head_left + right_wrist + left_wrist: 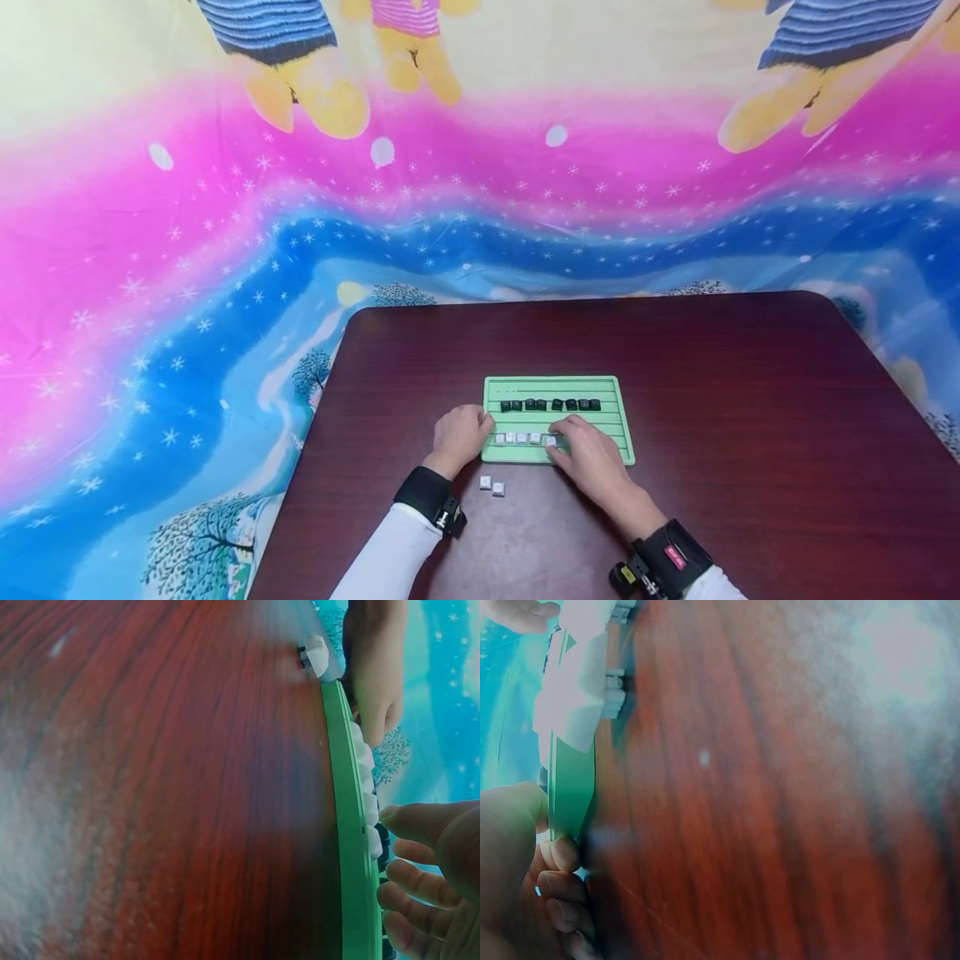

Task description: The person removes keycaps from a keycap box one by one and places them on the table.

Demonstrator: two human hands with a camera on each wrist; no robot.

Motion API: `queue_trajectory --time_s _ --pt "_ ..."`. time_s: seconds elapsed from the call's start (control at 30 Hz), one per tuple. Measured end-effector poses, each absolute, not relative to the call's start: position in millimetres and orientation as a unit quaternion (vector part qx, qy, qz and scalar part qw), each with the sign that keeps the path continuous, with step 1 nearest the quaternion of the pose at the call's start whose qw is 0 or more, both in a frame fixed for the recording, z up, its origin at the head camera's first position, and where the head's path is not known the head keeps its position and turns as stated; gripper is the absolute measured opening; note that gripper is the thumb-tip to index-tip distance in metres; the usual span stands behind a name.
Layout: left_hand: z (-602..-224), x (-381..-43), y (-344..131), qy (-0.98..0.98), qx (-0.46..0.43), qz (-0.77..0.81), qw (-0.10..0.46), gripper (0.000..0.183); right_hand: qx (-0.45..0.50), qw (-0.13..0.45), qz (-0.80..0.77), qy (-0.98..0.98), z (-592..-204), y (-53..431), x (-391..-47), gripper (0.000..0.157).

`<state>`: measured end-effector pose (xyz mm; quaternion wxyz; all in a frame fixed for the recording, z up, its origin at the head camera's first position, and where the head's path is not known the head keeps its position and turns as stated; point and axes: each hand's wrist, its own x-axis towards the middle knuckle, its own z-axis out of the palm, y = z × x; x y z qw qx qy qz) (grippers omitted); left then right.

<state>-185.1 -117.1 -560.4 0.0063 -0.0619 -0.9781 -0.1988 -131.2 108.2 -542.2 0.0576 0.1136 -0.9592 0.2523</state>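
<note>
A light-green ridged tray (pixel 555 454) lies on the table, with a row of black keycaps (pixel 572 405) across its upper part and a row of white keycaps (pixel 522 438) lower down. The left hand (pixel 459 435) grips the tray's left edge; in the left wrist view its thumb is above the green rim (pixel 571 784) and its fingers curl beneath. At the right end of the white row, the right hand (pixel 596 462) pinches a white keycap (pixel 551 441) between thumb and index finger. Its other fingers (pixel 416 900) spread over the tray in the right wrist view.
Two loose white keycaps, one (pixel 485 482) beside the other (pixel 498 489), lie on the table just in front of the tray. The dark red-brown table (pixel 720 375) extends to both sides. Behind it hangs a printed cloth (pixel 480 192).
</note>
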Motion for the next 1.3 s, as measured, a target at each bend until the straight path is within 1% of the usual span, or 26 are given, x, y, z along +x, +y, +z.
queue_trajectory --time_s 0.37,0.67,0.97,1.3 --pt "-558.8 -184.5 -117.2 -0.977 -0.059 -0.205 0.003 0.044 0.109 0.052 0.250 -0.961 -549.6 106.4 -132.6 0.027" --pt "-559.8 -183.8 -117.1 -0.977 -0.062 -0.203 0.012 0.044 0.106 0.047 0.249 -0.962 -551.4 105.1 -134.9 0.026" --pt "-560.1 -184.2 -116.5 -0.977 -0.063 -0.204 0.007 0.045 0.108 0.044 0.247 -0.962 -552.4 104.7 -135.4 0.022" --pt "-562.1 -185.2 -116.9 -0.977 -0.064 -0.205 0.011 0.044 0.105 0.038 0.241 -0.964 -552.5 103.4 -136.9 0.021"
